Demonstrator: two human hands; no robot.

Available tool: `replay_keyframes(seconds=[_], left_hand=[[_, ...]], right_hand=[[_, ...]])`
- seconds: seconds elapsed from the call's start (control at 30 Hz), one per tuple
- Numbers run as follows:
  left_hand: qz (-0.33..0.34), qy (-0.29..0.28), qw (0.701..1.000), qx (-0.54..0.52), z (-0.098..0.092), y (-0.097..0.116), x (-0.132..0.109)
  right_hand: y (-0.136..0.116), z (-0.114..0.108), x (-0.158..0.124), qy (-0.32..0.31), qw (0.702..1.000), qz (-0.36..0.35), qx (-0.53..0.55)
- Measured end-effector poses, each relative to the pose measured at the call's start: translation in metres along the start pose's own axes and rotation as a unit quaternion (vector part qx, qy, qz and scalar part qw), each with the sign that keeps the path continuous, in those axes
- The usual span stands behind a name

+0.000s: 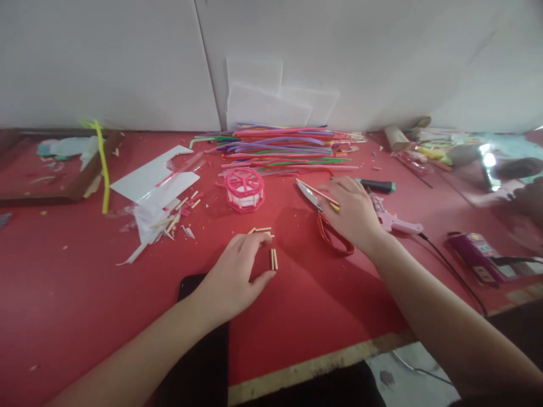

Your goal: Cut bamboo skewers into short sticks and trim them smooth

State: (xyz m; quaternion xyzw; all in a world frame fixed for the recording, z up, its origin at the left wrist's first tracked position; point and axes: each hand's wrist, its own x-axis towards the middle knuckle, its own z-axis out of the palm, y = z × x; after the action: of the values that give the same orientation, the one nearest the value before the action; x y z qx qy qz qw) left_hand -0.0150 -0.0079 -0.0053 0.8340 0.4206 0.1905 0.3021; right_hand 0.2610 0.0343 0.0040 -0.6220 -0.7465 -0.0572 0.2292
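My left hand point(233, 277) rests on the red table, thumb and fingers apart. Two short wooden sticks point(274, 259) lie side by side near its thumb tip, and more short sticks point(263, 229) lie at its fingertips. My right hand point(354, 212) is over a pair of scissors point(311, 196) with red handles. A longer thin stick point(314, 191) runs beneath its blurred fingers; whether they grip it is unclear. Beyond my left hand stands a small round pink frame point(245, 189) with a white inside and short wooden posts.
Colourful pipe cleaners point(280, 147) lie along the wall. White paper point(156, 175) and scraps point(178, 215) are at left, beside a brown tray point(80, 186). At right are a dark-handled tool point(376, 185), a pink glue gun point(399, 223), a purple power strip point(477, 257) and another person's hand point(530, 198).
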Motion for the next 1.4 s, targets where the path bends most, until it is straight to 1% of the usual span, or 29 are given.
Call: replay_keyframes(seconds=[0.07,0.17,0.27,0.37,0.47,0.53,0.63,0.7,0.73,0.8,0.87,0.93,1.0,1.1,1.17,1.2,1.23,1.3,1.33,1.4], left_hand=[[0.007,-0.002,1.000,0.006,0.001,0.000,0.001],[0.022,-0.005,1.000,0.021,0.002,0.000,0.001],[0.034,0.002,0.999,0.037,0.004,-0.002,0.001],[0.050,0.001,0.998,0.047,0.006,-0.005,0.001],[0.052,-0.001,0.997,0.052,0.007,-0.005,0.001],[0.051,-0.005,0.997,0.050,0.006,-0.005,0.002],[0.050,-0.003,0.998,0.048,0.004,-0.004,0.002],[0.044,0.010,0.998,0.053,0.004,-0.002,0.002],[0.038,0.019,0.997,0.057,0.004,-0.001,0.001],[0.023,0.034,0.997,0.070,0.005,0.002,0.002],[0.012,0.042,0.995,0.085,0.006,0.004,0.003],[0.001,0.040,0.994,0.102,0.008,0.007,0.005],[-0.015,0.035,0.993,0.114,0.010,0.010,0.007],[-0.037,0.025,0.991,0.127,0.010,0.015,0.011],[-0.046,0.011,0.989,0.140,0.009,0.019,0.012],[-0.053,0.001,0.987,0.149,0.008,0.021,0.012],[-0.061,-0.009,0.986,0.158,0.007,0.023,0.013],[-0.083,-0.026,0.980,0.177,0.005,0.028,0.013],[-0.092,-0.033,0.977,0.188,0.004,0.031,0.014],[-0.107,-0.039,0.970,0.213,0.004,0.035,0.015]], right_hand=[[-0.006,-0.006,-0.009,0.015,0.999,-0.025,0.038],[-0.006,-0.010,-0.016,0.034,0.998,-0.004,0.062],[0.008,-0.012,-0.015,0.036,0.998,0.037,0.032],[0.033,-0.019,-0.008,0.020,0.996,0.083,-0.010],[0.065,-0.026,0.006,-0.027,0.991,0.116,-0.060],[0.086,-0.027,0.020,-0.073,0.986,0.116,-0.091],[0.112,-0.019,0.041,-0.171,0.974,0.085,-0.123],[0.123,-0.012,0.051,-0.228,0.962,0.065,-0.136],[0.127,-0.009,0.054,-0.247,0.957,0.054,-0.141],[0.131,-0.008,0.058,-0.260,0.953,0.038,-0.152],[0.130,-0.013,0.061,-0.243,0.956,0.027,-0.162],[0.124,-0.025,0.062,-0.204,0.965,0.019,-0.166],[0.110,-0.041,0.061,-0.153,0.975,0.004,-0.160],[0.071,-0.063,0.048,-0.077,0.988,-0.024,-0.135],[0.037,-0.069,0.028,-0.068,0.991,-0.042,-0.108],[0.020,-0.069,0.016,-0.070,0.992,-0.037,-0.095],[0.004,-0.066,0.003,-0.098,0.993,-0.009,-0.068],[-0.022,-0.054,-0.023,-0.140,0.989,-0.006,-0.052],[-0.031,-0.047,-0.034,-0.185,0.981,0.000,-0.051],[-0.039,-0.033,-0.050,-0.234,0.968,0.036,-0.085]])
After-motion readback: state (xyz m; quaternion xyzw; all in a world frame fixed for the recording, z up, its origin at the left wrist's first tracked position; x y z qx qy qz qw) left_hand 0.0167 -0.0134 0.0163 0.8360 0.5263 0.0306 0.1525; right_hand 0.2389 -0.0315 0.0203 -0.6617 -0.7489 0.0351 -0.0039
